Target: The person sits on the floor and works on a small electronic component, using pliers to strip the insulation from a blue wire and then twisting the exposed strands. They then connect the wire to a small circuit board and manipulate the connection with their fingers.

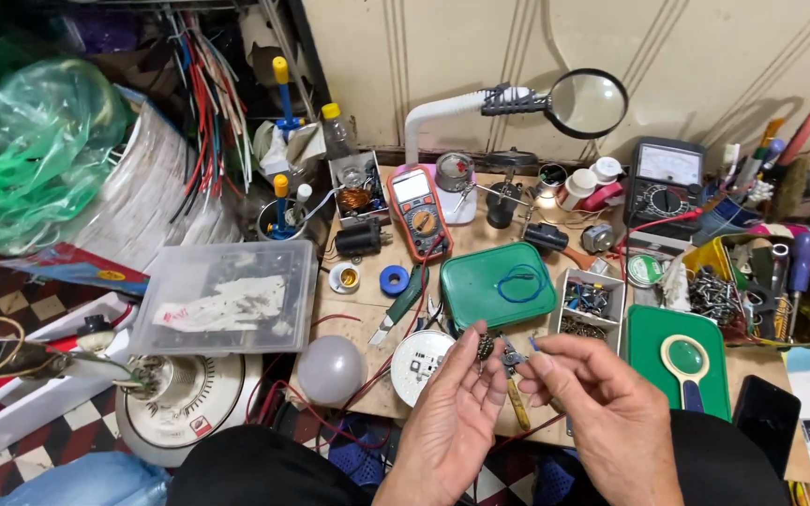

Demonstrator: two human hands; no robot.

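Observation:
My left hand [452, 422] is raised over the front edge of the bench, pinching a small dark, bead-like electronic part [486, 347] between thumb and fingertips. My right hand [602, 403] is beside it, fingers curled, its thumb and forefinger pinched close to a tiny bluish piece [532, 344]; what it grips is too small to tell. Just under the hands lie a round white LED circuit disc [417, 364], a white bulb dome [330, 369] and a yellow-handled tool [517, 403].
The wooden bench [367, 309] holds a green tin lid [489, 281], an orange multimeter [418, 212], a black analog meter [666, 183], a magnifier lamp [589, 101], a parts tray [589, 302], a green case with a hand magnifier [682, 360], a black phone [765, 420]. A clear plastic box [227, 295] sits left.

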